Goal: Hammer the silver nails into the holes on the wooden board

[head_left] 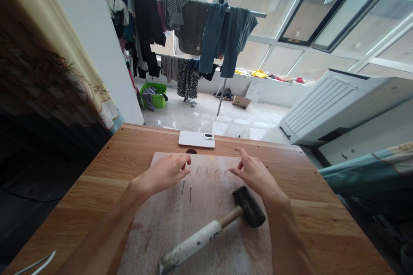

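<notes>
Several thin nails (207, 169) stand in a row along the far part of a pale, worn board (155, 232). My left hand (169, 171) is at the left end of this row, fingers curled and thumb apart from them, beside a nail. At the right end, my right hand (253, 172) has its index finger stretched out and its thumb tip close to a tilted nail (226, 171); whether they touch I cannot tell. Two longer nails (190, 194) are nearer to me. Across the board lies a hammer (206, 234) with a black head and a partly white handle, untouched by either hand.
The board rests on a wooden table (322, 210). Beyond it lies a white phone (196, 139) near the table's far edge. Past the table are a loaded clothes rack (222, 90), a green basket (158, 100) and windows. A white cable (45, 262) shows at the lower left.
</notes>
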`<state>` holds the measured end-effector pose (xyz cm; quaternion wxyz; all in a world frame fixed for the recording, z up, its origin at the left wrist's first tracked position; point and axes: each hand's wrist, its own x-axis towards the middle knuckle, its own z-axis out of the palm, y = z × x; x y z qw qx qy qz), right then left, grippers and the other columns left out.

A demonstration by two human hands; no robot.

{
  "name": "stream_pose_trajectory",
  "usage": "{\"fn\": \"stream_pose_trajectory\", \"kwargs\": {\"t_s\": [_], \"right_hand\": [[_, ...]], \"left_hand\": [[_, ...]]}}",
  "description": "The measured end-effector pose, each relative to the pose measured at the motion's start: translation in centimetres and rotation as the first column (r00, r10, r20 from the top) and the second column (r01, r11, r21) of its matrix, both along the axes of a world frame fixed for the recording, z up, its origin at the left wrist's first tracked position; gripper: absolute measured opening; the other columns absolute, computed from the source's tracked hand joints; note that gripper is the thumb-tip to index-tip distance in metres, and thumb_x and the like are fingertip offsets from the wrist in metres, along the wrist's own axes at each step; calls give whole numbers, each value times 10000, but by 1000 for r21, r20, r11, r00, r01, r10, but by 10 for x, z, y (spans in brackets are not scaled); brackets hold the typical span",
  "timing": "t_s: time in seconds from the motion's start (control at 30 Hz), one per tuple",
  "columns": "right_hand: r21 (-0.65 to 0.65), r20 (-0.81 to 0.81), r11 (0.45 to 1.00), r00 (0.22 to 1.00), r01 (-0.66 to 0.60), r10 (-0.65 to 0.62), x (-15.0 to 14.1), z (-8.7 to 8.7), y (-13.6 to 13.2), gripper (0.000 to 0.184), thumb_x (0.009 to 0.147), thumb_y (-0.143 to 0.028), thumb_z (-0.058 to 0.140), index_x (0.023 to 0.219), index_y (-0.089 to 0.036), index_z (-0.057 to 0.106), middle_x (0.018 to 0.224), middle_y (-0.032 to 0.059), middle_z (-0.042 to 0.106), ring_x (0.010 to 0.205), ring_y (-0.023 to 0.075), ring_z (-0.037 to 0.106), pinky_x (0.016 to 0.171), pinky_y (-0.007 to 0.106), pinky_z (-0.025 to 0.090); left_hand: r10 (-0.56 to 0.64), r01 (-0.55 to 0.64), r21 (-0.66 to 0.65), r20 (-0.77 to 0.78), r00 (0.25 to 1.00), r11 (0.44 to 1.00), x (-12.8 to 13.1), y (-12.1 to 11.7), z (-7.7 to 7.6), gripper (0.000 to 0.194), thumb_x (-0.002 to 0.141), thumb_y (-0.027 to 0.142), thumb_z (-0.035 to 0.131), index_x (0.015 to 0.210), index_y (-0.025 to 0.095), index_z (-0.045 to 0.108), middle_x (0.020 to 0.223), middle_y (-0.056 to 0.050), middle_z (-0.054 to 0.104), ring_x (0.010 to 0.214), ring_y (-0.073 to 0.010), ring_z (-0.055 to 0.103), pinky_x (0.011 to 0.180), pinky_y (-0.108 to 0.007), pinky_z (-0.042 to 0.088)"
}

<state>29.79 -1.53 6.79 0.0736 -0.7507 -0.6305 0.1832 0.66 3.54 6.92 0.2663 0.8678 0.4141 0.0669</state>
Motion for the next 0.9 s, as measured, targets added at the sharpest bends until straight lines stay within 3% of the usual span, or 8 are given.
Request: {"fn": "stream_pose_trajectory", "kwargs": {"t_s": [0.23, 0.57, 0.9], "right_hand": [[-80, 32, 996, 999, -28, 30, 6, 0, -1, 736, 861, -141, 705, 1550, -199, 454, 909, 18, 792, 906, 234, 718, 796, 301, 438], [-112, 161, 993, 986, -33, 51, -3, 6, -2, 689, 898, -171, 684, 1544, -268, 464, 1081, 69, 787, 1044, 281, 695, 745, 322, 410], [-107, 182, 993, 981, -45, 64, -5, 11, -2, 654, 892, -167, 695, 1508, -298, 518, 1073, 42, 801, 1051, 281, 705, 746, 323, 415]], "left_hand": [[-46, 50, 116, -43, 998, 992, 5, 0, -6, 148, 1011, 184, 508, 969, 207, 648, 998, -46, 725, 887, -225, 678, 738, -303, 413], [-50, 65, 153, -97, 994, 986, 10, -1, -6, 177, 1006, 137, 495, 950, 200, 651, 990, -47, 717, 857, -222, 672, 688, -304, 382], [-70, 94, 214, -119, 990, 972, 9, 1, -10, 201, 1007, 125, 477, 902, 205, 629, 944, -40, 683, 798, -203, 641, 672, -299, 376]]}}
